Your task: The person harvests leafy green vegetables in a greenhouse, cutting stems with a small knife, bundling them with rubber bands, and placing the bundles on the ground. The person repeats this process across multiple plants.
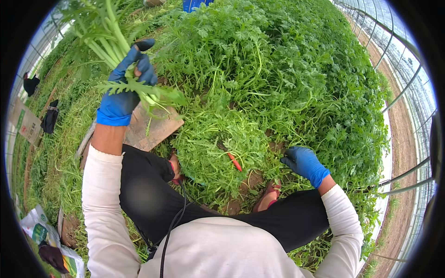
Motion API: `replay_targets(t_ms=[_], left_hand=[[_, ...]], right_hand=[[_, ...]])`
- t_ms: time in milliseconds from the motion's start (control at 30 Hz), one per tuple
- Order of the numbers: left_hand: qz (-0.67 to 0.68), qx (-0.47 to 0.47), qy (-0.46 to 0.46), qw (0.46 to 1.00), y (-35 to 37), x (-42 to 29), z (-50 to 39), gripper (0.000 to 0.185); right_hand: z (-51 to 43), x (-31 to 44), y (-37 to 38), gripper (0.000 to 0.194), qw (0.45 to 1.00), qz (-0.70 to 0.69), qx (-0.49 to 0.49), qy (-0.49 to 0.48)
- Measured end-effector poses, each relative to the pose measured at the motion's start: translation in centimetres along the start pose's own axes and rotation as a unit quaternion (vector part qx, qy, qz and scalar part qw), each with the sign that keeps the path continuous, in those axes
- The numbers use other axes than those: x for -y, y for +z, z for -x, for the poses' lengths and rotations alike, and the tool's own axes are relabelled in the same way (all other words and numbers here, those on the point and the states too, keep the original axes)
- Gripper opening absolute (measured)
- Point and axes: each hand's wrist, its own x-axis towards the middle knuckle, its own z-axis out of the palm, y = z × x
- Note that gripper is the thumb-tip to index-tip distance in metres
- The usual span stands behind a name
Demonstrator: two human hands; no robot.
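Note:
My left hand, in a blue glove, is raised at the upper left around a bunch of leafy greens, which look like garland chrysanthemum. The stems run up and away, and a loose leaf and pale stem ends hang over the glove. My right hand, also blue-gloved, is low by the edge of the standing greens. Its fingers are partly hidden, and I cannot tell whether they hold anything. Between my feet lies a heap of cut leaves and stems. A tool with a red handle rests on it, its other end partly covered by leaves.
A flat board lies under my left wrist. At the left are a cardboard box, a dark cloth item and printed plastic bags. A blue container stands at the far end. Greenhouse hoops line the right. A black cable hangs before me.

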Motion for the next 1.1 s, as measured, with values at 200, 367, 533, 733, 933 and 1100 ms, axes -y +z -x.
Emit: replay_targets(t_ms=[200, 367, 533, 733, 933, 1100], left_hand=[[0.166, 0.039, -0.164, 0.972, 12.4, 14.7, -1.2, 0.034], [0.236, 0.029, -0.182, 0.954, 15.3, 20.0, 0.2, 0.036], [0.03, 0.051, -0.127, 0.99, 13.7, 21.9, 1.4, 0.051], [0.025, 0.13, -0.164, 0.978, 10.9, 21.2, 2.7, 0.071], [-0.041, 0.219, -0.22, 0.95, 8.4, 21.3, 3.5, 0.081], [-0.022, 0.056, -0.195, 0.979, 7.0, 23.0, 4.6, 0.092]], right_hand=[[-0.6, 5.4, -2.0, 0.059, 0.803, -0.587, -0.075, -0.072], [-1.9, 9.1, 1.4, 0.069, 0.739, -0.667, -0.09, -0.037], [-2.9, 7.7, 2.3, 0.06, 0.81, -0.581, -0.02, 0.073], [-3.8, 8.3, 2.7, 0.052, 0.774, -0.63, 0.004, -0.057], [-5.5, 9.6, 3.3, 0.053, 0.786, -0.615, 0.065, -0.007], [-7.2, 7.4, 1.9, 0.033, 0.955, 0.003, -0.295, -0.024]])
